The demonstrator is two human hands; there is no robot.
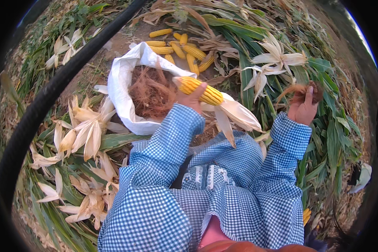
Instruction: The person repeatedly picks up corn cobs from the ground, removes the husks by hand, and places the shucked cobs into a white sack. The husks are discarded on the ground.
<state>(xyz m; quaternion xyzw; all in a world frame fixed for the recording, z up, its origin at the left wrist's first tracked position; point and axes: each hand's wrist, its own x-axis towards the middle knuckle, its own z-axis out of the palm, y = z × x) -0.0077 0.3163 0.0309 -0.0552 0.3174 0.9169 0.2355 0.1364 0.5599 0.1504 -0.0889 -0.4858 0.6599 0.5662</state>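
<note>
My left hand [190,99] grips a yellow ear of corn [213,95] across its middle. Pale, dry husk leaves [237,113], peeled back, trail from the ear's lower right end over my lap. Out to the right, my right hand [303,105] pinches a tuft of brown corn silk [315,91] between thumb and fingers. Just beyond my left wrist a white woven sack [121,91] stands with its rim rolled down. Reddish-brown corn silk [149,91] fills its mouth, and the ear's tip overlaps the sack's right rim.
Several husked corn ears [192,52] lie on bare soil behind the sack. Empty dry husks [91,132] are heaped at left, with more husks [278,58] at right. Green corn stalks and leaves [330,138] surround me. A black cable-like strip [66,75] crosses the view at left.
</note>
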